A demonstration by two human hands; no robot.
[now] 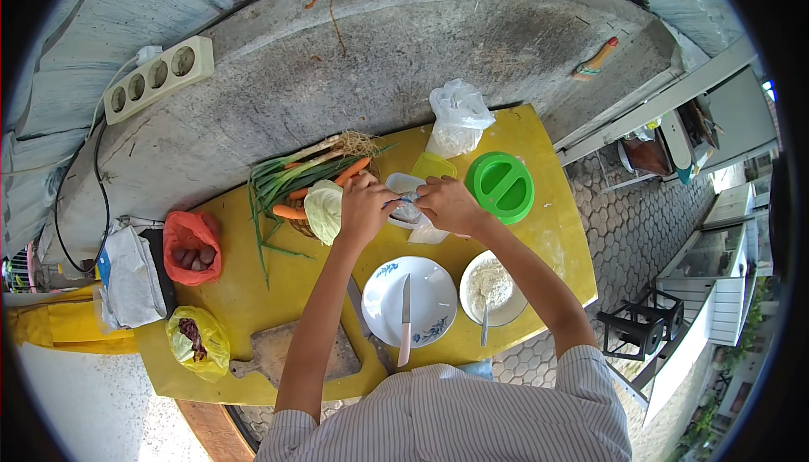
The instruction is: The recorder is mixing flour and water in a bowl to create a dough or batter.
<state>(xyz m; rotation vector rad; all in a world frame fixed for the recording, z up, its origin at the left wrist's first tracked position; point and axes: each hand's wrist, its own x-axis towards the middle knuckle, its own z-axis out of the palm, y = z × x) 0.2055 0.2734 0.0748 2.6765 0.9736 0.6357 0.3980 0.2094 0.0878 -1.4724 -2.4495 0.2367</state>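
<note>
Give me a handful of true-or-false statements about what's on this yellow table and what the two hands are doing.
1. A knife lies across the white plate. True.
2. The green lid sits on the wooden cutting board. False: it lies on the yellow table, to the right of the hands, far from the board.
3. Both the left hand and right hand are at a small clear container. True.
4. The bowl with a spoon holds carrots. False: it holds white powder; the carrots lie with green onions.
5. The red bag is left of the plate. True.
</note>
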